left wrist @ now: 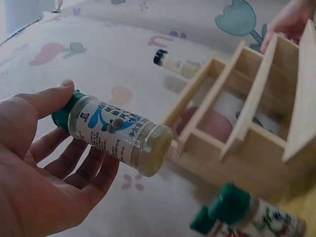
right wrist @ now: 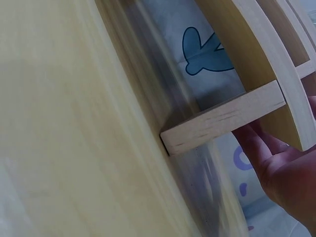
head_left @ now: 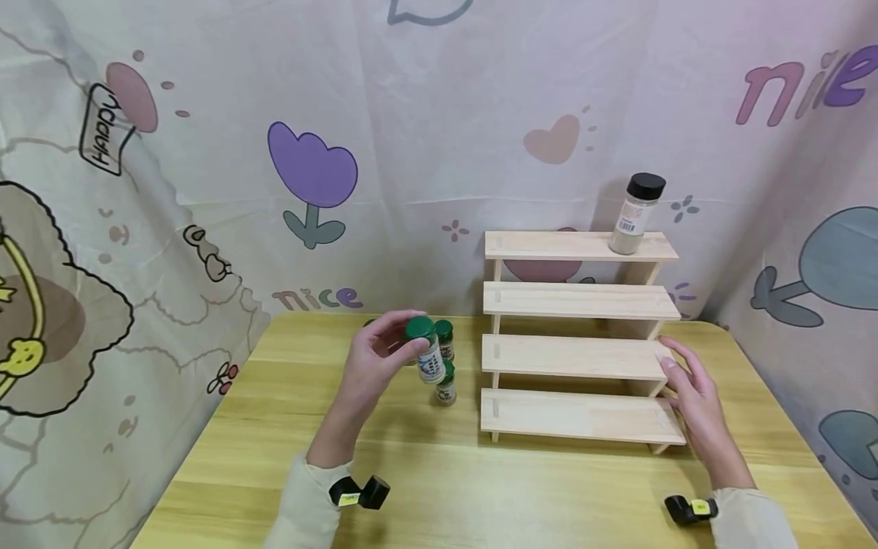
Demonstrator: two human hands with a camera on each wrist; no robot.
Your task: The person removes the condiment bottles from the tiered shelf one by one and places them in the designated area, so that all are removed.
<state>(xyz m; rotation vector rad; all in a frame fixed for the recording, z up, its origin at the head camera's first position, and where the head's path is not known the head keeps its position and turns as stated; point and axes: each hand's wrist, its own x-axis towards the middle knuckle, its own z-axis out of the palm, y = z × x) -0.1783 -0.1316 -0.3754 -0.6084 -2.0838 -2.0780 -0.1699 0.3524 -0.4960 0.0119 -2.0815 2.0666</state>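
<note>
My left hand (head_left: 373, 364) pinches a small spice jar (head_left: 430, 361) by its green cap, raised above the table and tilted. In the left wrist view the jar (left wrist: 111, 131) shows a white label with blue print and pale contents. Behind and below it stand several more green-capped jars (head_left: 446, 390), partly hidden by the hand. My right hand (head_left: 696, 400) grips the right side of a four-step wooden display rack (head_left: 576, 357), its thumb at a step's end. The right wrist view shows its fingers (right wrist: 254, 145) behind the rack's side.
A taller black-capped shaker jar (head_left: 632, 217) stands on the rack's top step, toward the right. The rack stands on a wooden table (head_left: 439, 488). A printed cloth (head_left: 425, 152) hangs behind the table and along both sides.
</note>
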